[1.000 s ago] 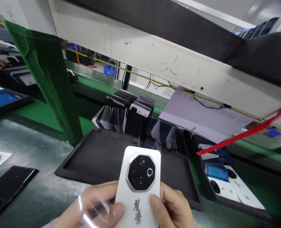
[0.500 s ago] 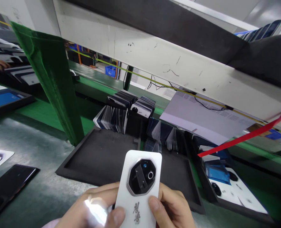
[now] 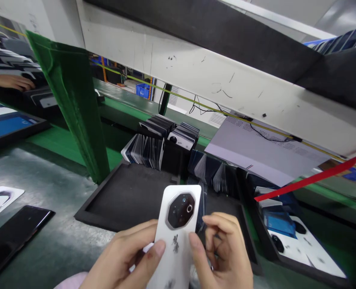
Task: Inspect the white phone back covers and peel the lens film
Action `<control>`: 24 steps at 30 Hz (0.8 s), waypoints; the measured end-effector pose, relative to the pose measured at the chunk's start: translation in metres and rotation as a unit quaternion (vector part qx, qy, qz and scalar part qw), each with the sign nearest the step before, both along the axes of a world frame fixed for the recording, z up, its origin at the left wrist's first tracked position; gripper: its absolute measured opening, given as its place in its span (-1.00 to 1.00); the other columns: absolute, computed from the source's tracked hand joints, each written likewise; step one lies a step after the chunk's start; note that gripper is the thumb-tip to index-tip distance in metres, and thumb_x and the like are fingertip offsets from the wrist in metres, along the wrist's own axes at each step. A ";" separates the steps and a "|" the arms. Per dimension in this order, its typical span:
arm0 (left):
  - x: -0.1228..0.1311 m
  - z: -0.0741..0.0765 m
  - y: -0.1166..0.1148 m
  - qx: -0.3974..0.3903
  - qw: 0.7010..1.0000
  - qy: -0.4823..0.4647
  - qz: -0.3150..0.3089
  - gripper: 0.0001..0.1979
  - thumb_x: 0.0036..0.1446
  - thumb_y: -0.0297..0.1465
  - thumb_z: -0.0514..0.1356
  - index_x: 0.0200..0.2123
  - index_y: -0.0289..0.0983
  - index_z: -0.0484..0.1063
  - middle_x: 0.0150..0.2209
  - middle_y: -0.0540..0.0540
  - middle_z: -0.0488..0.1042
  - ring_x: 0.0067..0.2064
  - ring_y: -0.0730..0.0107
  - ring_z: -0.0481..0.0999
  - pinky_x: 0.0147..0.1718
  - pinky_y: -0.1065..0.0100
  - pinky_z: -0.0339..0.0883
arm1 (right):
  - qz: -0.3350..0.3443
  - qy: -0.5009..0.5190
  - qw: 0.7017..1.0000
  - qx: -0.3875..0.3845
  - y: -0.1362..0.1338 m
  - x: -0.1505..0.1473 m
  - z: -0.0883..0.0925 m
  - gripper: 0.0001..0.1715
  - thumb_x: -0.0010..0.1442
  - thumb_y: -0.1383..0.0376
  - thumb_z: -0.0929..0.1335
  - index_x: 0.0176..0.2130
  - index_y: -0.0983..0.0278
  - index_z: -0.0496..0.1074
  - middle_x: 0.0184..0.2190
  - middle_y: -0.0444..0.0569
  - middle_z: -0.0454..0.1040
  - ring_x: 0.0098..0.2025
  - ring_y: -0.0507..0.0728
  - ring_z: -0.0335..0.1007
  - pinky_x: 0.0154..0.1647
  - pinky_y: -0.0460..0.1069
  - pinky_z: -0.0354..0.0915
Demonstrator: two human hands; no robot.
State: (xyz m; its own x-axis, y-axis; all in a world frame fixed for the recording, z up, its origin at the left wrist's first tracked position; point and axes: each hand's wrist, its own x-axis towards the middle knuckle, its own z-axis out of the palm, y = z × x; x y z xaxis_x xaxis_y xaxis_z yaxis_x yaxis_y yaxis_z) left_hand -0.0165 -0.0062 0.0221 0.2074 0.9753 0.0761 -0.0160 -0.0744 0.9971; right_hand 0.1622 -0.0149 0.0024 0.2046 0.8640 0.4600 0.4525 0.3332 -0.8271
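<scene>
A white phone back panel (image 3: pixel 173 261) stands tilted toward me, with an eight-sided dark camera area at its top and dark script marks below. My left hand (image 3: pixel 129 257) grips its left edge, thumb on the face and fingers behind. At the right edge is my right hand (image 3: pixel 226 251), its thumb tip against or very near the panel. The other fingers of that hand are bent and stand off the panel, with a gap between them and the thumb. The panel's lower end runs out of the picture.
Black foam trays (image 3: pixel 129 196) lie ahead, with rows of upright panels (image 3: pixel 144 150) at the back. A right tray holds white panels (image 3: pixel 307 249). At left lie a dark phone-shaped slab (image 3: pixel 18 241) and a green post (image 3: pixel 72 108). Another person's hand (image 3: pixel 15 81) shows far left.
My right hand's fingers have come off the panel and spread from the thumb. The panel has turned slightly more upright. The other person's hand has moved right.
</scene>
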 end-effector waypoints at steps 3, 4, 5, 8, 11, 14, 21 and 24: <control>0.003 -0.003 0.003 0.016 1.000 0.023 -0.008 -0.77 0.39 -0.27 0.25 -0.22 -0.02 0.75 -0.24 0.02 0.69 -0.25 0.25 0.60 -0.19 0.48 0.45 | 0.078 -0.004 0.996 0.030 0.000 -0.009 0.000 -0.92 0.31 0.25 0.46 -0.16 0.05 0.53 -0.32 -0.18 0.37 -0.53 0.02 0.09 -0.58 -0.03 0.01; 0.004 -0.004 0.004 0.029 0.999 0.030 -0.017 -0.74 0.40 -0.34 0.21 -0.22 -0.03 0.73 -0.22 0.03 0.68 -0.23 0.27 0.61 -0.15 0.49 0.45 | 0.115 0.001 0.993 0.020 0.000 -0.011 -0.001 -0.95 0.31 0.21 0.48 -0.18 0.05 0.56 -0.34 -0.18 0.40 -0.53 0.02 0.10 -0.56 -0.03 0.03; 0.005 -0.004 0.004 0.045 0.998 0.037 -0.025 -0.73 0.39 -0.39 0.18 -0.23 -0.04 0.71 -0.22 0.04 0.67 -0.22 0.29 0.62 -0.13 0.49 0.44 | 0.142 0.008 0.990 0.007 0.000 -0.012 -0.002 -0.95 0.31 0.18 0.49 -0.18 0.05 0.59 -0.34 -0.18 0.44 -0.53 0.02 0.11 -0.55 -0.04 0.06; 0.008 -0.005 0.005 0.074 0.996 0.038 -0.036 -0.75 0.28 -0.50 0.16 -0.31 -0.07 0.60 -0.33 0.08 0.60 -0.31 0.34 0.61 -0.26 0.51 0.42 | 0.168 0.035 0.985 -0.026 0.002 -0.014 -0.004 -0.91 0.26 0.19 0.52 -0.17 0.03 0.62 -0.33 -0.19 0.48 -0.53 0.00 0.10 -0.53 -0.06 0.08; 0.010 -0.005 0.005 0.062 0.997 0.030 -0.044 -0.74 0.26 -0.53 0.15 -0.34 -0.08 0.55 -0.37 0.10 0.55 -0.30 0.36 0.61 -0.27 0.52 0.40 | 0.169 0.057 0.981 -0.074 0.004 -0.013 0.000 -0.86 0.16 0.26 0.56 -0.22 0.03 0.64 -0.34 -0.20 0.47 -0.53 -0.02 0.07 -0.57 -0.07 0.00; 0.011 -0.006 0.005 0.054 0.997 0.029 -0.041 -0.69 0.25 -0.56 0.13 -0.28 -0.06 0.61 -0.31 0.09 0.59 -0.25 0.35 0.63 -0.19 0.49 0.42 | 0.173 0.071 0.975 -0.122 0.005 -0.012 0.005 -0.85 0.09 0.28 0.57 -0.28 0.04 0.66 -0.33 -0.18 0.43 -0.52 -0.04 0.06 -0.60 -0.07 -0.11; 0.013 -0.003 0.006 0.052 0.997 0.042 -0.034 -0.78 0.27 -0.43 0.21 -0.29 -0.02 0.65 -0.33 0.06 0.66 -0.30 0.28 0.64 -0.24 0.49 0.47 | 0.223 0.171 0.947 -0.153 0.002 -0.009 -0.001 -0.94 0.11 0.29 0.55 -0.36 0.14 0.63 -0.36 -0.17 0.42 -0.52 -0.05 0.06 -0.58 -0.08 -0.09; 0.015 0.000 0.004 0.043 0.998 0.037 -0.022 -0.73 0.36 -0.31 0.16 -0.32 -0.02 0.66 -0.38 0.04 0.62 -0.34 0.27 0.61 -0.28 0.48 0.45 | 0.209 0.219 0.940 -0.156 0.000 -0.001 0.002 -0.83 0.20 0.14 0.55 -0.35 0.14 0.60 -0.45 -0.18 0.43 -0.51 -0.02 0.12 -0.50 -0.07 -0.01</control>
